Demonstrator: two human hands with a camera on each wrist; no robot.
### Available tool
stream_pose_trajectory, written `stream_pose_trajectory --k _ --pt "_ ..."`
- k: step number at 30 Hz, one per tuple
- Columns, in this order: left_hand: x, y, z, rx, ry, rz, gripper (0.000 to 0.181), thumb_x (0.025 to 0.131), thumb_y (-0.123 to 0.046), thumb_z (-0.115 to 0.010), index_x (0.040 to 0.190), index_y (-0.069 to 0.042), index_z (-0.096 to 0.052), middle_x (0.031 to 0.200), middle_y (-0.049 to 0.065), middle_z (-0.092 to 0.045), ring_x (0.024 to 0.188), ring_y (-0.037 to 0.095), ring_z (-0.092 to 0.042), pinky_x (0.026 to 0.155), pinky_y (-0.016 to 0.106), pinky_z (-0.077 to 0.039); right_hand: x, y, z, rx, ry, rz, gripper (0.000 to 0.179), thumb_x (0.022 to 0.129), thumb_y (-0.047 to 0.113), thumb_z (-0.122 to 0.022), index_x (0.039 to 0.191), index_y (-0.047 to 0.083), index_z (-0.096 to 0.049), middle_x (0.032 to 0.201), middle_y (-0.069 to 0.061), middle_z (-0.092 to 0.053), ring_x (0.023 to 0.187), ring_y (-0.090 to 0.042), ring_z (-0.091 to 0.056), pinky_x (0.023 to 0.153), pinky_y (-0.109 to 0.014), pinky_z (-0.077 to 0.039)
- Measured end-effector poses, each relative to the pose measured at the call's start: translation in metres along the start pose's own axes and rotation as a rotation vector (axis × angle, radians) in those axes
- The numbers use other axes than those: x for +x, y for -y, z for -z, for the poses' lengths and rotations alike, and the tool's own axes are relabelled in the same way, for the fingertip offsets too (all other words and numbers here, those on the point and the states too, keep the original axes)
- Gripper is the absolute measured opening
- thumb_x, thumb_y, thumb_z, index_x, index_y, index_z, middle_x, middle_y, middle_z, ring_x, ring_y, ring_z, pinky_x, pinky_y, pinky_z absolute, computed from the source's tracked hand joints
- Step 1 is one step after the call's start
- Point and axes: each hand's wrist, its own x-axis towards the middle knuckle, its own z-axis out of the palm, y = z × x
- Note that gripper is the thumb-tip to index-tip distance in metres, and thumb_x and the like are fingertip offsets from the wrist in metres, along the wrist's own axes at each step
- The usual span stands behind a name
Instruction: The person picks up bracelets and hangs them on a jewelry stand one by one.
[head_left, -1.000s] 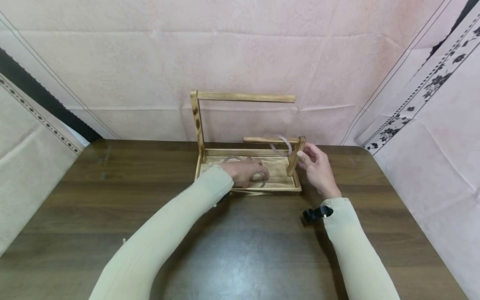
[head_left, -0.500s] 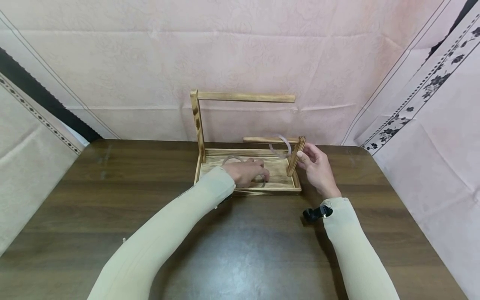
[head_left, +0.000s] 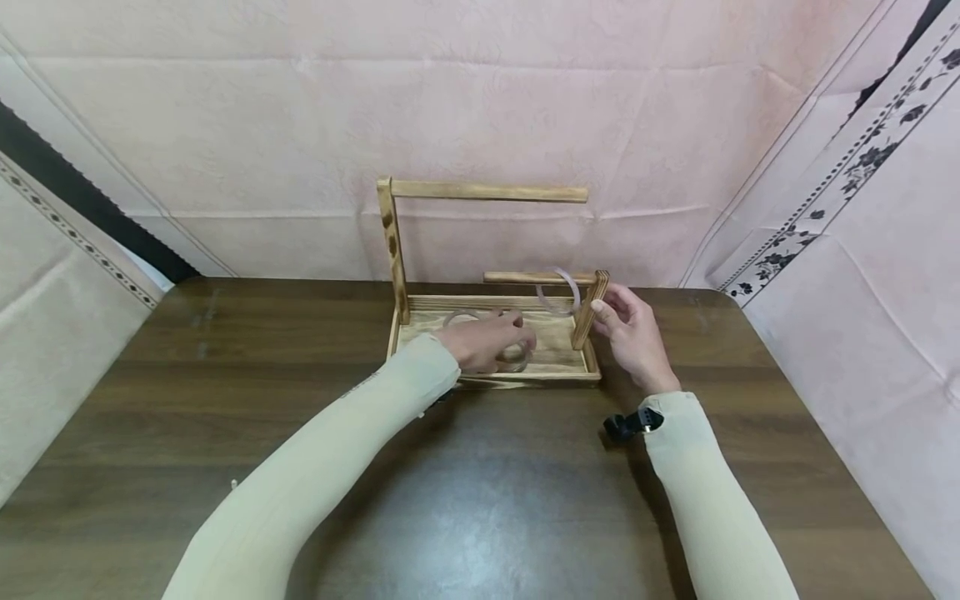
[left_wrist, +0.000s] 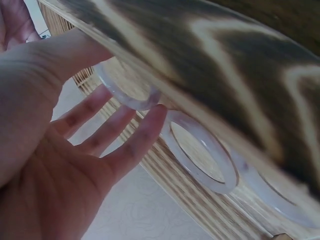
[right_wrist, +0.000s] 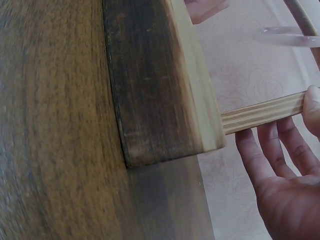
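Note:
A wooden display stand (head_left: 551, 382) has a shallow tray, a tall left post with a long upper bar (head_left: 487, 192), and a short right post (head_left: 590, 312) with a lower bar (head_left: 525, 277). My left hand (head_left: 487, 339) reaches into the tray, its thumb and fingers about a pale translucent bangle (left_wrist: 125, 95); the thumb tip is hidden behind the tray's front wall. Further bangles (left_wrist: 200, 152) lie beside it in the tray. With my right hand (head_left: 633, 337) I grip the short post between thumb and fingers. Another bangle (head_left: 576, 293) hangs on the lower bar.
The stand rests near the back edge of a brown wooden table (head_left: 480, 500). Behind it hangs a pale pink cloth (head_left: 480, 108), with more patterned cloth at both sides. A black wrist camera (head_left: 633, 425) sits by my right cuff.
The bangle at my left fingers has turned and shows a fuller ring. My left hand has shifted only slightly; my right hand keeps its grip on the post.

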Motion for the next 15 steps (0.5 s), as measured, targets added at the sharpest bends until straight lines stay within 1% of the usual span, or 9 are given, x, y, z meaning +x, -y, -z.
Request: stream_pose_trajectory --k 2,5,9,13,15 --pt "-0.0020 0.0020 0.0003 0.008 -0.029 -0.005 0.052 0.090 -0.003 -0.073 0.136 -0.023 -0.059 0.145 0.010 -0.048 0.138 0.037 -0.045 0.104 0.054 -0.055 0.0009 0.0005 -0.0005 0.008 0.002 0.003 0.040 0.106 0.016 -0.055 0.143 0.000 -0.052 0.138 -0.022 -0.057 0.108 -0.003 -0.062 0.091 -0.017 -0.059" --pt "-0.0045 0.0041 -0.0003 0.021 -0.062 -0.030 0.052 0.091 -0.008 -0.075 0.137 -0.022 -0.058 0.144 0.010 -0.048 0.136 0.037 -0.045 0.100 0.052 -0.058 0.0014 0.0010 -0.0009 0.011 0.006 0.001 0.040 0.106 0.014 -0.054 0.143 -0.001 -0.051 0.137 -0.022 -0.057 0.108 -0.004 -0.061 0.089 -0.015 -0.059" --pt "-0.0061 0.0066 -0.0027 0.054 -0.103 -0.047 0.054 0.090 -0.010 -0.076 0.138 -0.023 -0.056 0.144 0.008 -0.047 0.134 0.037 -0.046 0.095 0.049 -0.060 0.0013 0.0011 -0.0008 0.010 0.008 -0.002 0.040 0.106 0.014 -0.054 0.143 -0.001 -0.051 0.135 -0.021 -0.057 0.108 -0.004 -0.061 0.089 -0.014 -0.059" --pt "-0.0077 0.0090 -0.0047 0.047 -0.129 -0.023 0.060 0.087 -0.010 -0.078 0.140 -0.026 -0.055 0.149 0.005 -0.045 0.139 0.036 -0.044 0.097 0.055 -0.059 0.0011 0.0010 -0.0008 0.013 0.004 -0.006 0.040 0.106 0.015 -0.054 0.143 0.000 -0.051 0.134 -0.020 -0.057 0.108 -0.004 -0.061 0.089 -0.015 -0.059" --pt "-0.0091 0.0103 -0.0050 0.037 -0.134 -0.002 0.064 0.086 -0.010 -0.079 0.142 -0.027 -0.054 0.153 0.003 -0.042 0.142 0.035 -0.040 0.101 0.061 -0.055 0.0011 0.0012 -0.0008 0.012 0.000 -0.005 0.040 0.106 0.015 -0.054 0.143 0.000 -0.051 0.134 -0.019 -0.058 0.109 -0.005 -0.061 0.090 -0.015 -0.059"
